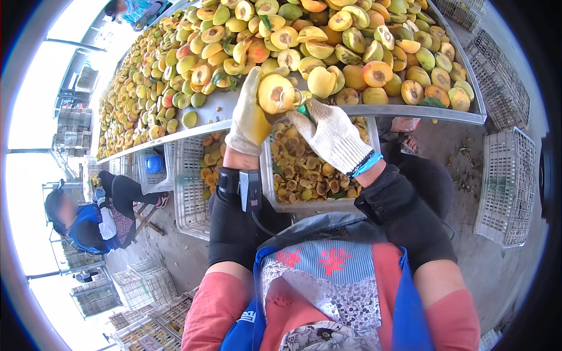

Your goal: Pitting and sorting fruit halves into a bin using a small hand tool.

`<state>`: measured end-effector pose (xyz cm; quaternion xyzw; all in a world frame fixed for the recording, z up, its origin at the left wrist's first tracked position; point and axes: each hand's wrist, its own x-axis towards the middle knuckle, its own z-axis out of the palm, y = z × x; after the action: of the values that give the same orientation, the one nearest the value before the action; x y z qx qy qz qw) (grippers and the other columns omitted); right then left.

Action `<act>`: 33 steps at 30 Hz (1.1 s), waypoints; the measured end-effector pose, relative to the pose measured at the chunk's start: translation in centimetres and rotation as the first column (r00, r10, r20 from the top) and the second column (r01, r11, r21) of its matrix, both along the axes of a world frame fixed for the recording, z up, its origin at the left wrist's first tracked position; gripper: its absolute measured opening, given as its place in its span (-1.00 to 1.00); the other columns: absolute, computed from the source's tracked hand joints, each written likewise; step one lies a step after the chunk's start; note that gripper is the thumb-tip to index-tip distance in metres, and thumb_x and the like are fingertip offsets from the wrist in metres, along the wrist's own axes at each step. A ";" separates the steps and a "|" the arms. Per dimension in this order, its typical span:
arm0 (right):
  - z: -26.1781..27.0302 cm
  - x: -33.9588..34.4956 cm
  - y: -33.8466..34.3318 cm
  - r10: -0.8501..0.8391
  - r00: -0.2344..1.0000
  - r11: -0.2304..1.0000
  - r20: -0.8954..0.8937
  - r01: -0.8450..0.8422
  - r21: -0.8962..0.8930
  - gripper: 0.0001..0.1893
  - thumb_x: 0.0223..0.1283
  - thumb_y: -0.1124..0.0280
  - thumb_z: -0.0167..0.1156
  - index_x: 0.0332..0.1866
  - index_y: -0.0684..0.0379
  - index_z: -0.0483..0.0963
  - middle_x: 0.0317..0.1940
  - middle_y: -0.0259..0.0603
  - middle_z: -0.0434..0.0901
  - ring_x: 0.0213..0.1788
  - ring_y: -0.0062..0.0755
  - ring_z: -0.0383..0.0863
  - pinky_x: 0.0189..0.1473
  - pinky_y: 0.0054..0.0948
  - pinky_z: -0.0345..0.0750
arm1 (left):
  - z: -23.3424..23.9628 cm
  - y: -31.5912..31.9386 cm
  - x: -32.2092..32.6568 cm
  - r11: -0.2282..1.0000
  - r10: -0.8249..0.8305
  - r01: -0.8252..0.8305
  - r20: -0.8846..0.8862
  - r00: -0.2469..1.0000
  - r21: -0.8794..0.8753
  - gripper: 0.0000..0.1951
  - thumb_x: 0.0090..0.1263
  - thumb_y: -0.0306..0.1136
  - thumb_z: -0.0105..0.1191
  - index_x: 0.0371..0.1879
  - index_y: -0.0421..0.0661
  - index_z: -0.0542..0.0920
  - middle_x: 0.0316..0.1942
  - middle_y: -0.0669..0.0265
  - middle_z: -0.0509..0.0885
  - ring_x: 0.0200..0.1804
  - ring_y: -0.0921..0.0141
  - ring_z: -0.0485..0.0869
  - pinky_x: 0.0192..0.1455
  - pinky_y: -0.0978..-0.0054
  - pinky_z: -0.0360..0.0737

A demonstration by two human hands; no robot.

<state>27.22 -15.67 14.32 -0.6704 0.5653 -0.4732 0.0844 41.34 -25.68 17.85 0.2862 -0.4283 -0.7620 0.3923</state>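
My left hand (251, 118), in a pale, yellow-stained glove, holds a halved yellow stone fruit (275, 93) with its cut face and brown pit hollow showing. My right hand (329, 131), in a white knit glove, grips the green handle (303, 111) of a small pitting tool. The tool's curved wire loop (295, 97) is at the right side of the cut face. Both hands are over the near edge of a metal table (408, 112) heaped with halved fruit (210, 59). Below them, a plastic crate (307, 175) holds hollowed, brownish fruit pieces.
Another plastic crate (193, 206) with fruit halves stands to the left, beside one with a blue object (153, 164). A person (94, 223) sits at the far left; another (142, 13) is at the upper left. Crates (505, 188) stand on the right.
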 end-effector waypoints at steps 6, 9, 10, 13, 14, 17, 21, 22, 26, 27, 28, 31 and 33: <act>0.9 0.5 0.0 0.007 0.999 0.986 0.034 -0.012 0.167 -0.60 0.29 0.04 0.08 -0.34 0.25 0.51 -0.58 0.06 0.55 -0.44 0.09 0.59 -0.39 -0.12 0.53 | 0.7 3.1 -1.4 0.984 0.139 -0.134 0.033 0.990 -0.115 -0.38 0.50 0.09 -0.23 0.03 -0.37 0.45 -0.07 0.03 0.61 -0.07 0.18 0.66 0.04 0.22 0.64; 2.2 0.4 0.7 0.080 0.996 0.959 0.041 -0.089 0.270 -0.59 0.32 0.04 0.04 -0.26 0.27 0.51 -0.46 0.09 0.57 -0.31 0.09 0.60 -0.31 -0.14 0.53 | 1.1 3.5 -1.8 0.982 0.181 -0.177 0.053 0.982 -0.068 -0.40 0.51 0.06 -0.24 -0.01 -0.39 0.48 -0.10 0.02 0.62 -0.09 0.18 0.67 -0.01 0.27 0.66; 3.6 0.4 1.0 0.122 0.992 0.932 0.037 -0.128 0.340 -0.58 0.33 0.05 0.03 -0.21 0.28 0.51 -0.40 0.11 0.59 -0.26 0.09 0.59 -0.27 -0.15 0.53 | 1.1 3.7 -1.7 0.978 0.201 -0.197 0.058 0.978 -0.072 -0.41 0.52 0.06 -0.25 -0.07 -0.38 0.52 -0.17 0.05 0.64 -0.15 0.23 0.67 -0.05 0.34 0.65; 2.9 0.9 0.9 0.167 0.944 0.854 0.285 -0.283 0.437 -0.56 0.37 0.06 -0.01 -0.05 0.30 0.48 -0.23 0.13 0.60 -0.13 0.12 0.58 -0.15 -0.17 0.52 | 1.1 4.1 -1.8 0.966 0.239 -0.226 0.092 0.967 -0.126 -0.40 0.53 0.05 -0.29 -0.18 -0.35 0.60 -0.33 0.10 0.68 -0.30 0.33 0.69 -0.14 0.49 0.62; 2.4 1.2 0.8 0.157 0.902 0.829 0.403 -0.342 0.443 -0.55 0.38 0.06 -0.02 0.00 0.31 0.46 -0.18 0.14 0.60 -0.09 0.13 0.57 -0.11 -0.17 0.51 | 0.9 4.1 -1.8 0.961 0.242 -0.221 0.118 0.963 -0.164 -0.40 0.53 0.05 -0.29 -0.20 -0.35 0.60 -0.35 0.10 0.69 -0.32 0.34 0.69 -0.15 0.49 0.62; 2.2 1.8 1.4 0.165 0.834 0.857 0.526 -0.385 0.342 -0.54 0.40 0.07 -0.05 0.04 0.32 0.45 -0.13 0.12 0.60 -0.06 0.16 0.55 -0.04 -0.20 0.48 | 1.2 4.3 -1.8 0.948 0.257 -0.209 0.189 0.948 -0.241 -0.39 0.53 0.05 -0.28 -0.22 -0.34 0.62 -0.35 0.11 0.69 -0.34 0.34 0.69 -0.15 0.49 0.62; 1.7 1.7 1.1 0.144 0.795 0.841 0.589 -0.412 0.350 -0.55 0.40 0.07 -0.05 -0.05 0.32 0.48 -0.24 0.06 0.61 -0.15 0.01 0.54 -0.07 -0.26 0.48 | 0.8 3.7 -1.6 0.949 0.213 -0.161 0.174 0.961 -0.270 -0.35 0.52 0.10 -0.29 -0.09 -0.40 0.55 -0.39 0.10 0.67 -0.38 0.30 0.67 -0.21 0.47 0.64; 1.6 1.7 1.0 0.109 0.788 0.818 0.606 -0.417 0.396 -0.55 0.40 0.05 -0.05 -0.08 0.31 0.48 -0.30 0.01 0.61 -0.23 -0.11 0.54 -0.12 -0.29 0.48 | 0.6 3.9 -2.0 0.945 0.282 -0.262 0.080 0.956 -0.196 -0.35 0.52 0.10 -0.29 -0.06 -0.41 0.53 -0.39 0.10 0.67 -0.38 0.29 0.67 -0.21 0.45 0.64; 1.6 2.2 1.2 0.141 0.801 0.880 0.582 -0.370 0.296 -0.47 0.38 -0.07 -0.08 -0.21 0.30 0.48 -0.53 -0.19 0.54 -0.47 -0.41 0.50 -0.36 -0.40 0.48 | 0.6 5.1 -3.2 0.916 0.382 -0.384 -0.039 0.923 -0.116 -0.36 0.50 0.09 -0.21 0.01 -0.41 0.47 -0.40 0.08 0.65 -0.43 0.26 0.65 -0.27 0.39 0.63; 2.2 1.9 1.4 0.107 0.762 0.790 0.639 -0.455 0.411 -0.45 0.37 -0.11 -0.09 -0.25 0.28 0.47 -0.58 -0.24 0.49 -0.54 -0.46 0.44 -0.44 -0.43 0.45 | 0.3 4.8 -2.6 0.930 0.339 -0.331 0.028 0.940 -0.157 -0.38 0.50 0.08 -0.19 0.00 -0.41 0.48 -0.41 0.08 0.65 -0.44 0.27 0.64 -0.29 0.40 0.62; 3.1 1.2 1.7 0.060 0.724 0.676 0.687 -0.536 0.506 -0.44 0.37 -0.14 -0.11 -0.30 0.27 0.46 -0.63 -0.29 0.43 -0.61 -0.50 0.39 -0.52 -0.45 0.41 | 0.2 4.6 -2.2 0.942 0.296 -0.274 0.097 0.950 -0.194 -0.40 0.50 0.06 -0.18 -0.02 -0.41 0.49 -0.42 0.09 0.65 -0.46 0.29 0.63 -0.31 0.41 0.62; 4.9 0.2 2.2 -0.046 0.638 0.441 0.769 -0.677 0.589 -0.42 0.35 -0.19 -0.14 -0.38 0.21 0.42 -0.73 -0.40 0.31 -0.75 -0.60 0.23 -0.68 -0.50 0.30 | 1.0 3.9 -1.7 0.967 0.172 -0.114 0.252 0.953 -0.226 -0.45 0.49 0.00 -0.14 -0.10 -0.40 0.53 -0.48 0.12 0.64 -0.51 0.34 0.61 -0.39 0.46 0.59; 5.4 0.2 2.3 -0.131 0.563 0.358 0.816 -0.741 0.568 -0.44 0.33 -0.21 -0.10 -0.43 0.15 0.38 -0.78 -0.49 0.21 -0.81 -0.68 0.09 -0.75 -0.54 0.18 | 1.5 4.0 -1.8 0.979 0.132 -0.078 0.298 0.945 -0.188 -0.47 0.49 -0.02 -0.13 -0.17 -0.39 0.56 -0.49 0.12 0.64 -0.51 0.35 0.61 -0.42 0.47 0.58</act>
<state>27.38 -13.35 19.76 -0.3571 0.4717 -0.3010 0.7479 39.56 -21.69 19.31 0.3890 -0.5334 -0.6454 0.3842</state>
